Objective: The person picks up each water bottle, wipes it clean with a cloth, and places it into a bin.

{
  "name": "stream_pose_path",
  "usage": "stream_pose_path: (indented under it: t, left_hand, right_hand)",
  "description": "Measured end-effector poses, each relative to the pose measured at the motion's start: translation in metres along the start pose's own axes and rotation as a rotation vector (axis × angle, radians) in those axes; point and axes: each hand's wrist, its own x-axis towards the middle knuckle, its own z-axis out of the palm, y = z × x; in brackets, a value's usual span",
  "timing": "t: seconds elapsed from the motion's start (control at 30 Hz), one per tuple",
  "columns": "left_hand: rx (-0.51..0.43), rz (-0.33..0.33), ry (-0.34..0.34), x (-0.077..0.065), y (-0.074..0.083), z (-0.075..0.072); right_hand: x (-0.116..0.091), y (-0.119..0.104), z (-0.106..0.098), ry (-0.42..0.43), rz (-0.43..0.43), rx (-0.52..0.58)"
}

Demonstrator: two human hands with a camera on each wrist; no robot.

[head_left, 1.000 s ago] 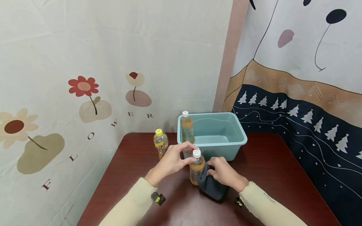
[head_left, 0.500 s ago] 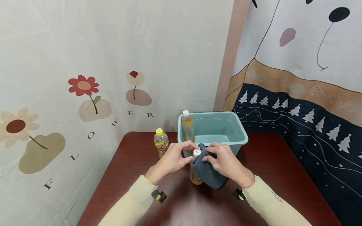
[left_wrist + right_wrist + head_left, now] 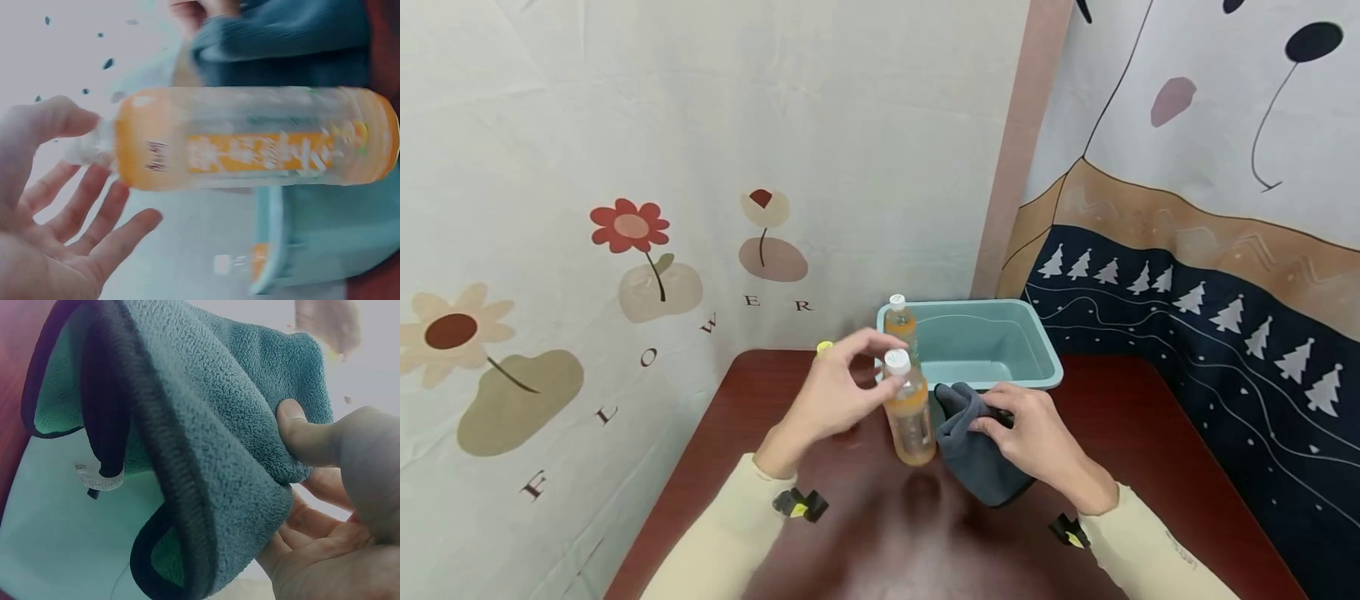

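My left hand (image 3: 835,390) grips the neck of a clear plastic drink bottle (image 3: 913,429) with a white cap, between thumb and fingers. The bottle is held off the table, slightly tilted, in front of the bin. In the left wrist view the bottle (image 3: 262,140) shows an orange label band with white characters. My right hand (image 3: 1037,429) pinches a dark grey cloth (image 3: 981,458) that hangs just right of the bottle, apart from it. Up close in the right wrist view, the fuzzy cloth (image 3: 219,419) has a dark stitched edge and a small white tag (image 3: 103,480).
A light blue plastic bin (image 3: 992,342) stands at the back of the dark red table (image 3: 760,400). A similar white-capped bottle (image 3: 901,323) stands in its left end. Behind my left hand, only the yellow cap (image 3: 824,345) of another bottle shows. Printed fabric hangs behind.
My left hand has lifted the bottle off the table. The cloth rose against the bottle's neck, then moved right, away from it, in my right hand.
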Motion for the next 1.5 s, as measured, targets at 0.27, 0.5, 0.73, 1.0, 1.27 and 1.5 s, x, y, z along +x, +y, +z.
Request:
stream_pose_path:
  t: [0.27, 0.5, 0.73, 1.0, 1.27, 1.5]
  left_hand:
    - [0.021, 0.104, 0.338, 0.04, 0.021, -0.025]
    - [0.193, 0.084, 0.37, 0.079, 0.005, -0.015]
    - [0.343, -0.064, 0.105, 0.101, -0.025, 0.004]
    - [0.518, -0.231, -0.127, 0.102, -0.047, 0.018]
    - [0.58, -0.246, -0.208, 0.096, -0.052, 0.023]
    - [0.533, -0.221, -0.286, 0.091, -0.049, 0.007]
  right_hand:
    - [-0.01, 0.006, -0.007, 0.007, 0.05, -0.009]
    - [-0.014, 0.01, -0.006, 0.008, 0.072, -0.018]
    - [-0.018, 0.012, -0.004, 0.024, 0.07, -0.024]
    - [-0.022, 0.014, -0.003, 0.028, 0.074, -0.019]
    - [-0.023, 0.018, -0.002, 0.025, 0.085, -0.014]
    - [-0.025, 0.02, -0.001, 0.015, 0.095, -0.007]
